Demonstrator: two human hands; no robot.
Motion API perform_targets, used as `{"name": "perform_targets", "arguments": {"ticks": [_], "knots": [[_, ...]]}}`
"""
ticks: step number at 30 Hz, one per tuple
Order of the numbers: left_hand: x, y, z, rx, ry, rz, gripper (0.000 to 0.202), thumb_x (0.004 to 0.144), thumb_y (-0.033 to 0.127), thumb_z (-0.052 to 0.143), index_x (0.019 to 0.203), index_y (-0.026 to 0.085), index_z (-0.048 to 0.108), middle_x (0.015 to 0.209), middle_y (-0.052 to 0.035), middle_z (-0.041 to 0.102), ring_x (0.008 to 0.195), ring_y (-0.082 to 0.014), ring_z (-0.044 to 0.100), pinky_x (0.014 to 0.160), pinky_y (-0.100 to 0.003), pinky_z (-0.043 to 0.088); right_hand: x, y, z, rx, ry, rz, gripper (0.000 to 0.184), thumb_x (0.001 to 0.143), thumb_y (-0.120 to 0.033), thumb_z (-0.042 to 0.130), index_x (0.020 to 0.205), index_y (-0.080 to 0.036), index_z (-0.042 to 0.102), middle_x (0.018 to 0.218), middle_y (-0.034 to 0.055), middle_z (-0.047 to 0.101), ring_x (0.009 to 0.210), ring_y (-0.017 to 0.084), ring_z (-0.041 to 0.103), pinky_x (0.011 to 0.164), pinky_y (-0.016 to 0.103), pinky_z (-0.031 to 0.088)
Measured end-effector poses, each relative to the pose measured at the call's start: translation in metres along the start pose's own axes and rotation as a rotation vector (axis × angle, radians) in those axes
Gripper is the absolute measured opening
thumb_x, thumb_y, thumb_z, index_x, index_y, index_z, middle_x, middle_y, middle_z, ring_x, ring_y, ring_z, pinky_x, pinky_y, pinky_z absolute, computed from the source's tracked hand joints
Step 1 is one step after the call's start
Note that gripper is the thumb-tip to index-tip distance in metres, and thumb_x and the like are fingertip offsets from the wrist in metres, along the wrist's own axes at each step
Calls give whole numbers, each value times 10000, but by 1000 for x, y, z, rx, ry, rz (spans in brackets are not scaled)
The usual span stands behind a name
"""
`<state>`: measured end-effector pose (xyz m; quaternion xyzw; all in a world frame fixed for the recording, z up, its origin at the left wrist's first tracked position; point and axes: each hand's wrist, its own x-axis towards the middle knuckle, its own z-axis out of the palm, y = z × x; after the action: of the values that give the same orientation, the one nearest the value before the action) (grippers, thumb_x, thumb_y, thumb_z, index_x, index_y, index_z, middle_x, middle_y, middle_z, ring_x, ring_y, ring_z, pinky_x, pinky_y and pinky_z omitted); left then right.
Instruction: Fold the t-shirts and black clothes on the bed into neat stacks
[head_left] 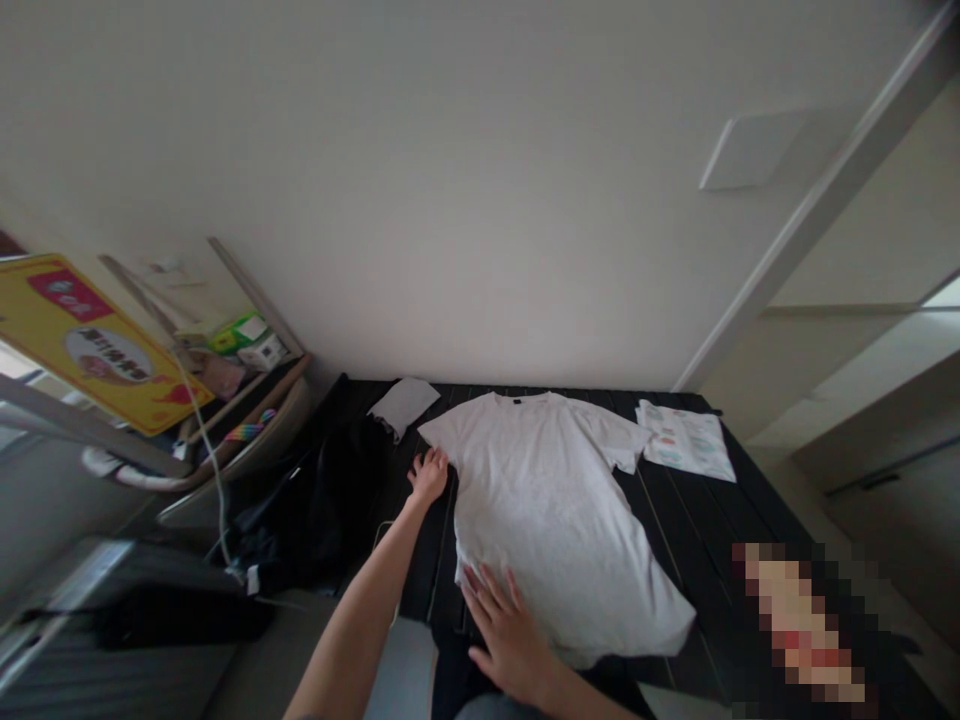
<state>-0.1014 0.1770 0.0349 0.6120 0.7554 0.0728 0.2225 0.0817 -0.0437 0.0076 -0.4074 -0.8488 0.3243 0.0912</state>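
A light grey short-sleeved T-shirt (547,500) lies spread on a black slatted table, its neckline toward the wall. My left hand (430,473) is at the edge of the left-side sleeve, fingers apart, with fingertips over the dark slats and the sleeve. Near the lower left corner of the shirt, my right hand (504,632) rests flat with its fingers spread on the fabric. Small wrinkles run across the shirt's body, and its hem lies close to the table's near edge.
A folded grey cloth (405,405) lies at the back left of the table (675,520), a folded white printed cloth (686,440) at the right. Black fabric (322,510) is heaped at left, beside a chair (289,415) holding packets. A yellow sign (112,350) stands behind.
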Motion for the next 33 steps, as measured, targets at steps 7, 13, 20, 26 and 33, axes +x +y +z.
{"name": "perform_targets", "arguments": {"ticks": [7,13,20,26,33], "knots": [[7,43,-30,-105,134,196,565,997,400,108,1364,155,461,1492,-125,355,1371,-244,326,1103,-420,292,-14,-12,-37,16,128,50,664,950,-299,349,1503,-316,-18,1576,-9,-10,1447,287,29,1149,588,40],[10,124,-26,-147,53,529,528,988,496,209,1375,255,474,1519,-27,332,1369,-205,338,1117,-347,289,-52,11,-20,18,381,177,654,961,-398,336,1501,-355,-29,1582,26,62,1437,330,88,1111,626,190],[-15,142,58,9,-80,689,489,993,408,242,1450,273,350,1580,-45,162,1432,-246,194,1132,-493,217,-65,28,-40,-86,538,345,545,937,-467,378,1460,-326,320,1583,32,99,1435,342,97,1105,603,230],[-40,100,102,227,-28,626,545,963,366,327,1492,258,248,1571,-32,189,1445,-261,128,1165,-504,130,-58,39,-27,-116,285,271,682,882,-453,507,1483,-372,196,1570,26,152,1424,314,186,1118,608,169],[-72,74,104,240,129,657,594,956,332,343,1513,261,151,1573,-20,157,1447,-226,126,1170,-466,185,-42,59,-35,-14,358,251,446,918,-472,437,1317,-298,531,1472,75,414,1350,298,371,1101,556,274]]}}
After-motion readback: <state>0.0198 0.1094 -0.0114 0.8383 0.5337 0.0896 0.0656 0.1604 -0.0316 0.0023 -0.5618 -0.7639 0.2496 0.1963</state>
